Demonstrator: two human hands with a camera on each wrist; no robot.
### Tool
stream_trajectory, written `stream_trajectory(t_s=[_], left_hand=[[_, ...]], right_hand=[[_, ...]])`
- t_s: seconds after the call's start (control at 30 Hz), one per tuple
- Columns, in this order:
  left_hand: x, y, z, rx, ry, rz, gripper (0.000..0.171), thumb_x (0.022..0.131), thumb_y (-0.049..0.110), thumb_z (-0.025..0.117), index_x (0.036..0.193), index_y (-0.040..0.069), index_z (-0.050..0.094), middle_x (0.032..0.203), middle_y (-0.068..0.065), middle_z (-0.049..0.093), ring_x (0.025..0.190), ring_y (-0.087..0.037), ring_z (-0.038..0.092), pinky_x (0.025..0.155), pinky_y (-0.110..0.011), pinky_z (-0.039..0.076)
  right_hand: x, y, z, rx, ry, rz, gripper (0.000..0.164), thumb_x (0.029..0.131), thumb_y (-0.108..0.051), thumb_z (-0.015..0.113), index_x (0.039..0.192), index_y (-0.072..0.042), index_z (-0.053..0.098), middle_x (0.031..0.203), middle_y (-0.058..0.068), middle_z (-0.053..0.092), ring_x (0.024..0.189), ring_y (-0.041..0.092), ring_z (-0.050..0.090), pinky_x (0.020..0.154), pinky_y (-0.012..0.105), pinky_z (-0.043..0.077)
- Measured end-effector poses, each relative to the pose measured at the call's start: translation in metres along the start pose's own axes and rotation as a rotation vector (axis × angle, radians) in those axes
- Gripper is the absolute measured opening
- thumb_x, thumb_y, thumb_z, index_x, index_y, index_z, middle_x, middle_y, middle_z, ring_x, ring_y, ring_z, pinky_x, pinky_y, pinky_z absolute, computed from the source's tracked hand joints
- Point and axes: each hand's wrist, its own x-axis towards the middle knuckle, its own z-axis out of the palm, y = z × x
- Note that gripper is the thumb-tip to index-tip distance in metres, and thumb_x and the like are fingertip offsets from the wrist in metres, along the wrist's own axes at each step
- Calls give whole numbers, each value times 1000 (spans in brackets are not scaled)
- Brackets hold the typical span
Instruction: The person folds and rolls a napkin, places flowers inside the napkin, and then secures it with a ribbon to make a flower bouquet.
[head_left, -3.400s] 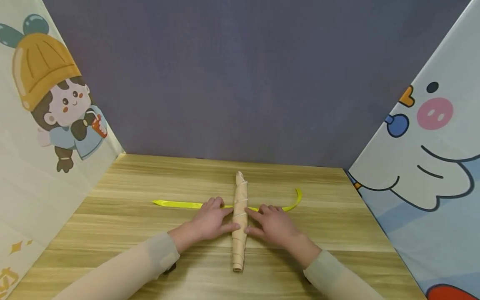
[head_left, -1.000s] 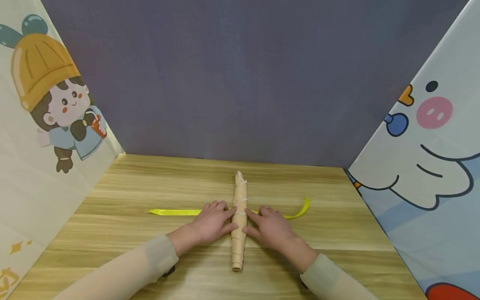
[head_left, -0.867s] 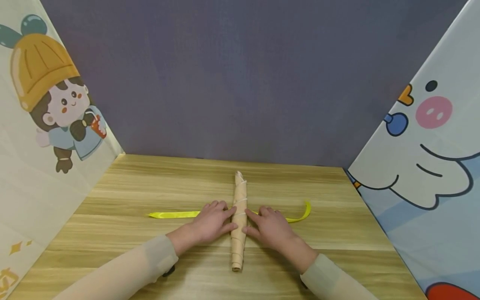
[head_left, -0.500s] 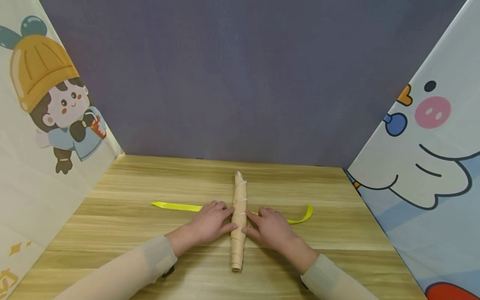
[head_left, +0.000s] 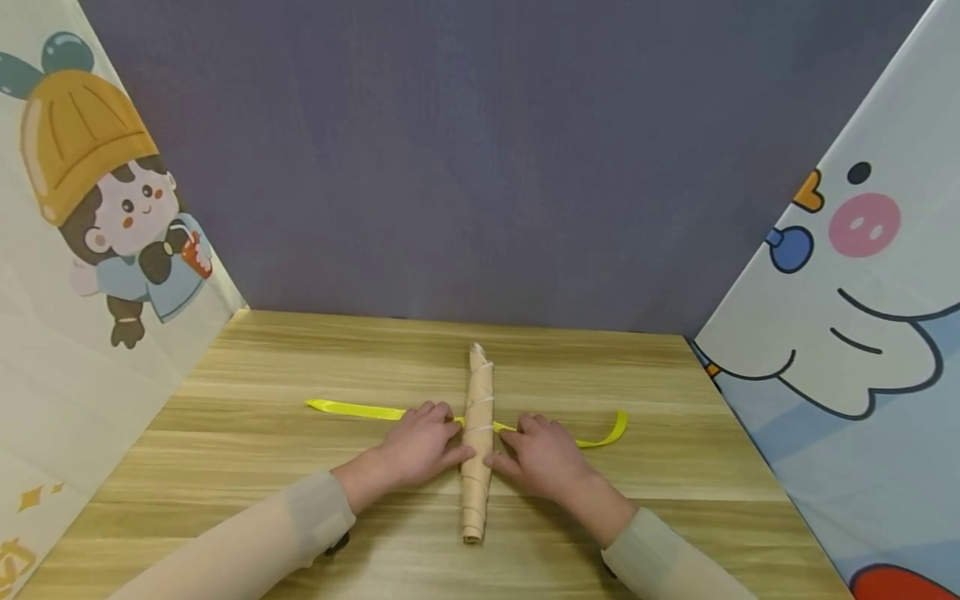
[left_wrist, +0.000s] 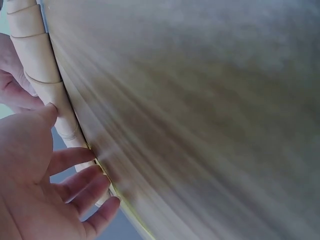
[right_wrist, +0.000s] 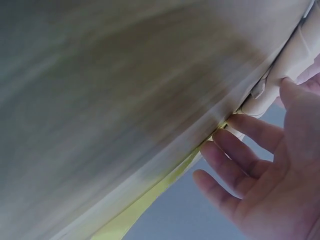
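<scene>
A tapered beige roll point(head_left: 477, 487), wound in a spiral, lies lengthwise on the table. A yellow ribbon point(head_left: 352, 409) runs crosswise beneath it, its right end curling up. On the roll's left side is my left hand point(head_left: 416, 446), its thumb against the roll and its index fingertip at the ribbon. My right hand point(head_left: 551, 454) mirrors it on the other side. Both wrist views show spread, gently bent fingers, with fingertips at the ribbon point(right_wrist: 145, 202) and the tabletop. In the left wrist view the thumb touches the roll point(left_wrist: 42, 60). My hands hide parts of the ribbon.
The wood-grain table point(head_left: 360, 354) ends at a dark grey back panel point(head_left: 480, 167). Side panels with cartoon prints stand at left point(head_left: 45, 350) and right point(head_left: 907, 350).
Both index fingertips have moved off the roll's sides down to the ribbon. Over the last second the ribbon's left end shifted away and its right end nearer. The roll stays almost in place.
</scene>
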Motion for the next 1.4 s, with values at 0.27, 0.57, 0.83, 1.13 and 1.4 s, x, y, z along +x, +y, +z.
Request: stream_trajectory(t_s=[0.27,0.57,0.83,1.13,1.4], left_hand=[[0,-1,-1,-29,33,17,41,106,51,71,83,17,77,113,-6,71,103,-25,65,84,-48,58],[-3,-1,-1,-62,78,-6,38,102,54,75,84,22,85,100,-1,69,95,-20,61,81,-45,54],[-5,6,-2,-38,80,-103,45,97,63,76,79,23,87,95,1,69,90,-21,61,81,-48,54],[-4,7,0,-9,104,-117,44,95,64,77,83,25,90,91,5,71,87,-18,62,82,-45,54],[-4,6,2,-10,117,-105,44,96,64,77,78,25,89,91,5,74,87,-19,64,84,-45,54]], right_hand=[[0,2,2,-7,36,-12,52,105,-61,65,115,-13,83,97,5,67,90,25,69,84,49,60],[-6,13,-1,18,28,-82,52,101,-62,71,128,-19,83,110,5,71,96,23,69,85,46,61],[-9,15,0,27,17,-109,53,102,-64,69,131,-22,82,115,4,71,99,23,70,84,46,61],[-10,18,-3,42,28,-158,43,104,-54,71,128,-21,83,113,2,71,96,19,67,84,42,59],[-16,28,-5,105,31,-252,35,106,-40,73,129,-16,83,114,3,71,99,17,65,85,39,59]])
